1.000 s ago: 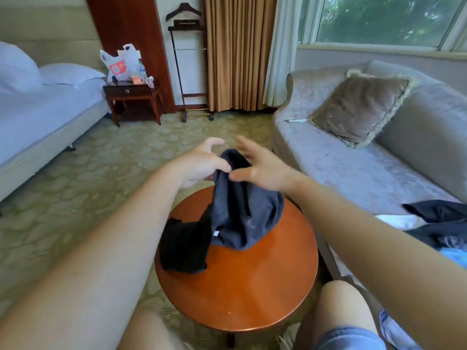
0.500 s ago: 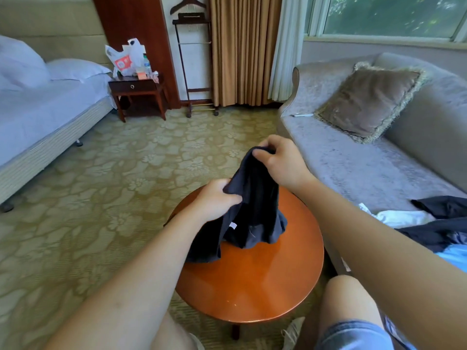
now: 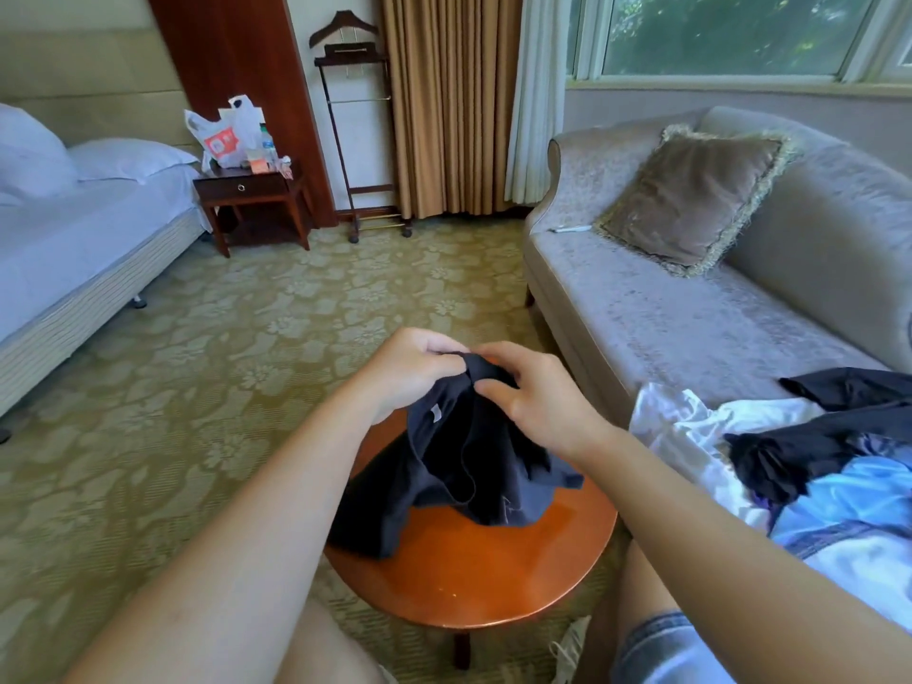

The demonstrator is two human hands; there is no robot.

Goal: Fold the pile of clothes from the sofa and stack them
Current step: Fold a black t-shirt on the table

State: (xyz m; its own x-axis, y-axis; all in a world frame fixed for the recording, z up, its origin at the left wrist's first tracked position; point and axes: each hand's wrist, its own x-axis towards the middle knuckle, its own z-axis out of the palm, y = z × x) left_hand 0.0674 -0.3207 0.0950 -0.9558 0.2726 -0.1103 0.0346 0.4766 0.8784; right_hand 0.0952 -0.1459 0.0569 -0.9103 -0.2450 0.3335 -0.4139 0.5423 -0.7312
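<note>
Since the left hand (image 3: 409, 367) was raised beside the right hand (image 3: 538, 402), the garment (image 3: 469, 466) is pinched by both; folding is hardly begun.

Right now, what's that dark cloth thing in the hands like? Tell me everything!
The garment is dark navy, of soft-looking fabric, crumpled and not folded. A small white tag shows near its top. The left hand and right hand pinch its top edge close together and hold it up, while its lower part lies bunched on the round wooden table.
</note>
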